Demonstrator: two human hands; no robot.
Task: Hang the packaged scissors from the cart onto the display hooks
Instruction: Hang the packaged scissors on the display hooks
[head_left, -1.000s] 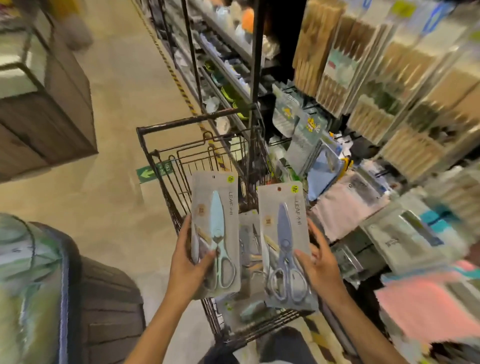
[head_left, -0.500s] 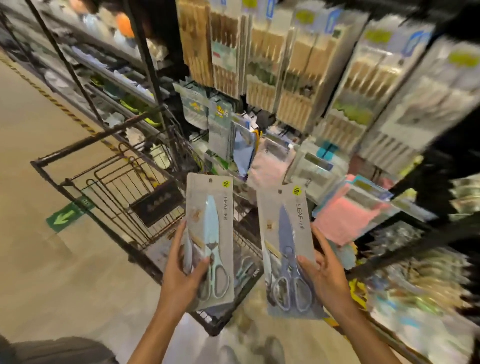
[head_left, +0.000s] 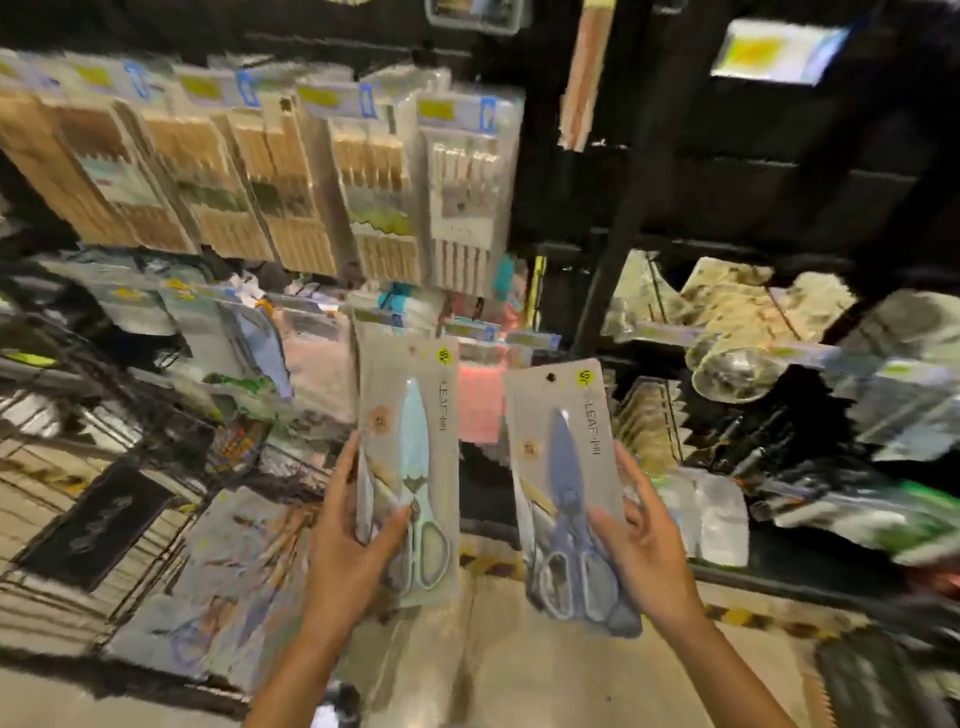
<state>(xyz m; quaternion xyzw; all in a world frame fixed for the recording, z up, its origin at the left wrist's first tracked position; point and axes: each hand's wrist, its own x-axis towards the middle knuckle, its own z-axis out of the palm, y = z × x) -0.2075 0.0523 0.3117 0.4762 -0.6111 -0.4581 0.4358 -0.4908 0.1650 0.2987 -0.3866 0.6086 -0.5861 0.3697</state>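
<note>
Head view: two carded scissors packs, mint pack (head_left: 410, 467) gripped by left hand (head_left: 348, 540), blue pack (head_left: 566, 488) by right hand (head_left: 644, 540), upright before blurred display; likely light, stiff, slick; lower-edge pinch leaves hang holes free

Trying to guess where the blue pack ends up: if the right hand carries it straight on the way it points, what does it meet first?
Likely the pink packets hanging just beyond the blue scissors pack in the right hand. No bare hook is visible; blur leaves depth unclear.
</note>
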